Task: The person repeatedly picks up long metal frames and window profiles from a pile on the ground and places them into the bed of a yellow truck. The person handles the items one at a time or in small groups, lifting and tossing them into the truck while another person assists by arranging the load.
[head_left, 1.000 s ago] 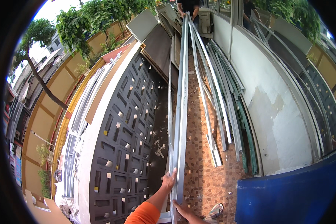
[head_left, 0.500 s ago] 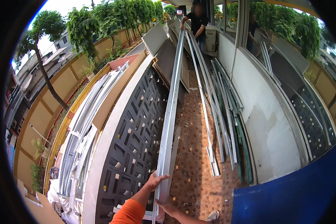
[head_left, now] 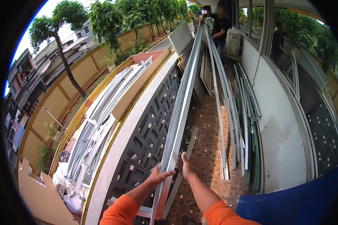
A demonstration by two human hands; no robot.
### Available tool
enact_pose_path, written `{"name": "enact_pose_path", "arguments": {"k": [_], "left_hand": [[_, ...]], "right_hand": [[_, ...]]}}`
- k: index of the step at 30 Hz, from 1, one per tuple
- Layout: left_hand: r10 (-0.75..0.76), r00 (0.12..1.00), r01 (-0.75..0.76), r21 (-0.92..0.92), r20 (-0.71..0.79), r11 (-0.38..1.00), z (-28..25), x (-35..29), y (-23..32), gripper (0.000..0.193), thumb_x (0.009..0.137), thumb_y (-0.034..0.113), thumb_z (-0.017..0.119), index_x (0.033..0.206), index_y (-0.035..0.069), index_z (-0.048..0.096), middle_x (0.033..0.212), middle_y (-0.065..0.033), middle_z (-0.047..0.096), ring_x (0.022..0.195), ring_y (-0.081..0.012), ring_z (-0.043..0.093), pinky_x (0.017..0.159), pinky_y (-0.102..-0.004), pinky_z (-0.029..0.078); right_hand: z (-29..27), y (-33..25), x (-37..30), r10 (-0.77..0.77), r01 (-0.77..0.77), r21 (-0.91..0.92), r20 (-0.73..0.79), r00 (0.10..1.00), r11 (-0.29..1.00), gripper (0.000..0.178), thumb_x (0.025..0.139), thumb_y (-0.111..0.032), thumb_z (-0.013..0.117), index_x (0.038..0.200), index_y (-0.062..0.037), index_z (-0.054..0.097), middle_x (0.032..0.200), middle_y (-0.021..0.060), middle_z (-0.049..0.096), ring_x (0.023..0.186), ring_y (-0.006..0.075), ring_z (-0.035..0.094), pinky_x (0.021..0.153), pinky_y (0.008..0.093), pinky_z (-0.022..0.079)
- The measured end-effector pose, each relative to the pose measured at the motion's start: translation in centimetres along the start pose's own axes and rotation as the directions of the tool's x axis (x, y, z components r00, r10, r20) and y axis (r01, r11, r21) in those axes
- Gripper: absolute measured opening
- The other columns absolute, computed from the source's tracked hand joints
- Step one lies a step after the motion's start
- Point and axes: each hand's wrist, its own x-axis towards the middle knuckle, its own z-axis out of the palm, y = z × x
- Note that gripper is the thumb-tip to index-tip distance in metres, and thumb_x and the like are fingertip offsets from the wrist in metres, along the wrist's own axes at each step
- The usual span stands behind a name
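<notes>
A long silvery metal channel (head_left: 179, 101) slants away from me, raised above the floor along the perforated wall. My left hand (head_left: 160, 174) grips its near part from the left, thumb across the top. On the opposite side my right hand (head_left: 184, 168) holds its right edge; some of the fingers are hidden by the metal. At the far end a person in dark clothes (head_left: 221, 28) has a raised hand (head_left: 204, 18) on the channel. A reddish strip (head_left: 161, 204) shows at the channel's near end.
Long metal profiles (head_left: 229, 108) lean and lie along the right, beside green lengths (head_left: 254, 150) and a white wall (head_left: 285, 131). A dark perforated block wall (head_left: 146, 138) runs on the left. Beyond it, a wooden-sided bin (head_left: 129, 95) holds metal offcuts. Boards (head_left: 182, 37) stand farther back.
My right hand has moved from low near the channel's end up to its right side. My left hand keeps its hold. The view has turned left, and the far person's raised arm has shifted.
</notes>
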Motion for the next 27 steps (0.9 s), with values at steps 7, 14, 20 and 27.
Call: {"name": "enact_pose_path", "arguments": {"k": [7,14,20,27], "left_hand": [[-0.072,0.992,0.09,0.174,-0.108,0.981,-1.6,-2.8,3.6,0.105,0.071,0.045,0.091,0.142,-0.012,0.039,0.132,-0.0295,0.059,0.125,-0.0342,0.059,0.108,-0.0391,0.044],[-0.11,0.972,0.159,0.231,-0.21,0.96,-4.3,-7.3,8.9,0.11,0.069,0.048,0.09,0.146,-0.009,0.037,0.131,-0.0298,0.06,0.123,-0.036,0.06,0.107,-0.039,0.045],[-0.189,0.951,0.243,0.215,-0.245,0.946,-4.3,-12.8,12.8,0.111,0.067,0.05,0.09,0.147,-0.007,0.037,0.128,-0.0298,0.061,0.119,-0.0384,0.062,0.106,-0.0406,0.046],[-0.062,0.917,0.205,0.334,-0.394,0.92,-6.1,-18.3,16.6,0.107,0.073,0.043,0.085,0.154,0.0,0.029,0.134,-0.031,0.054,0.122,-0.042,0.059,0.107,-0.0422,0.045]], "right_hand": [[5.8,-6.5,9.1,0.209,-0.247,0.238,0.173,0.962,0.939,0.101,0.083,-0.081,0.056,0.146,-0.0028,0.042,0.128,0.0212,0.06,0.11,0.0373,0.064,0.09,0.0525,0.056],[13.6,-9.1,8.7,0.016,-0.097,0.307,0.257,0.966,0.947,0.094,0.092,-0.069,0.054,0.152,-0.0011,0.032,0.133,0.0213,0.057,0.117,0.0358,0.061,0.099,0.0514,0.052],[17.5,-11.0,4.5,0.027,-0.116,0.284,0.299,0.954,0.952,0.098,0.092,-0.074,0.048,0.158,-0.0061,0.023,0.141,0.0226,0.048,0.125,0.0387,0.055,0.104,0.0541,0.048],[23.1,-11.2,3.6,0.009,-0.242,0.424,0.482,0.876,0.873,0.099,0.09,-0.078,0.046,0.158,-0.0101,0.024,0.145,0.0254,0.044,0.128,0.0423,0.053,0.102,0.0568,0.051]]}}
